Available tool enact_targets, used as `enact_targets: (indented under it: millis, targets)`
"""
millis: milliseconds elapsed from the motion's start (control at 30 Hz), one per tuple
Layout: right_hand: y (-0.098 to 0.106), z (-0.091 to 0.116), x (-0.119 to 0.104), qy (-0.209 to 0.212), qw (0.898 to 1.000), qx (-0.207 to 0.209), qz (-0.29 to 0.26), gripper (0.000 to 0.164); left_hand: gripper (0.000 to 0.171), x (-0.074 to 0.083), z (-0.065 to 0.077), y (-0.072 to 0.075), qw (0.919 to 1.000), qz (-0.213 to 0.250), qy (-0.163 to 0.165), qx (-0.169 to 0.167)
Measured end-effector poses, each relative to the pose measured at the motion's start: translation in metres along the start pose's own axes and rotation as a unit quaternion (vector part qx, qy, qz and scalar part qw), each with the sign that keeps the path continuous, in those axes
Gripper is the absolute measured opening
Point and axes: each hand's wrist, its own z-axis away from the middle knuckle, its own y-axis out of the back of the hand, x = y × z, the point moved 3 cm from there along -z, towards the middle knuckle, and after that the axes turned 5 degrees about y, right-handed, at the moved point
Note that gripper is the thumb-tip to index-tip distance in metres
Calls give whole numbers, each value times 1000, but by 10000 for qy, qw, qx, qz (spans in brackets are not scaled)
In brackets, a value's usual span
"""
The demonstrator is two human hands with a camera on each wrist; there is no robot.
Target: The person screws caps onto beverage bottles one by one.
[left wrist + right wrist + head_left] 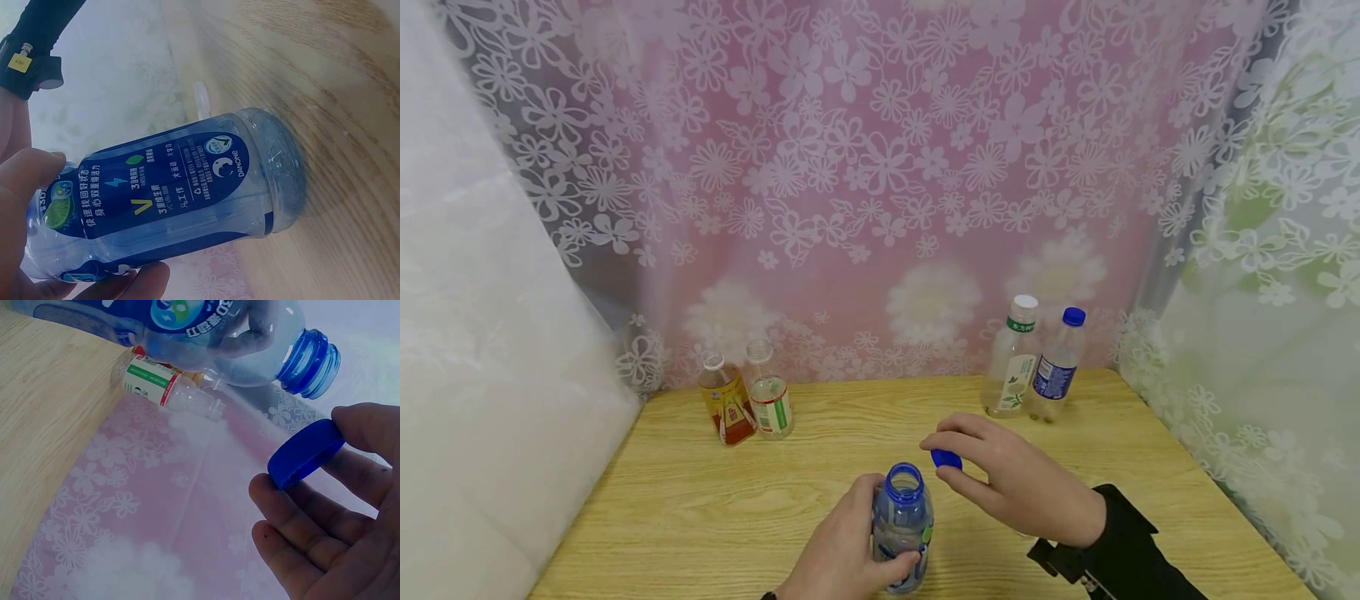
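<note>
Held by the left hand, with thumb and fingers wrapped around the body: a blue bottle, well apart from the far edge of the worktop and about midway between its left and right edges. Nearly upright, with the threaded mouth facing upward. Cannot tell about contact between its base and the worktop. Visible on its dark blue label, in the left-wrist view: white characters, a green leaf and the word DANONE.

Pinched between thumb and fingers of the right hand: a blue cap, apart from the mouth of the bottle and just beside it, toward the right edge. Behind this hand, a black sleeve.

Near the far left corner, side by side: a yellow-labelled bottle and, more to the middle, a clear bottle with a green, white and red label. Near the far right corner, close together: a white-topped bottle with a green neck band and, nearer to the right edge, a blue-topped bottle. Beyond the far edge, a pink curtain with white flower patterns. Along the left edge, a white sheet.
</note>
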Motion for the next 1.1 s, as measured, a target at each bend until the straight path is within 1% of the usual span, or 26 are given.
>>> enact_targets:
  millis: [167, 300, 533, 667, 800, 867, 967, 1100]
  targets:
    - [1, -2, -6, 257, 9995, 153, -48, 37, 90, -1, -1, 0, 10000, -1, -28, 15]
    - [2, -5, -10, 471, 9982, 361, -86, 40, 90, -1, -1, 0, 10000, -7, -88, 8]
    - [3, -14, -17, 653, 9955, 632, -254, 37, 89, -1, -2, -1, 9999, 149, 72, -40]
    - [1, -18, -19, 705, 9940, 741, -396, 35, 90, -2, -3, -1, 9998, 180, 98, -62]
    - [-1, -20, -22, 805, 9921, 786, -546, 35, 90, -2, -3, -1, 9993, 268, 215, -134]
    - [-2, -20, -23, 828, 9914, 800, -613, 34, 91, -2, -3, -1, 9993, 260, 222, -147]
    - [-5, -21, -23, 791, 9913, 741, -753, 30, 91, -2, -3, -1, 9996, 190, 136, -127]
    - [-10, -20, -25, 749, 9918, 577, -860, 28, 90, -2, -2, 0, 9999, 78, -16, -84]
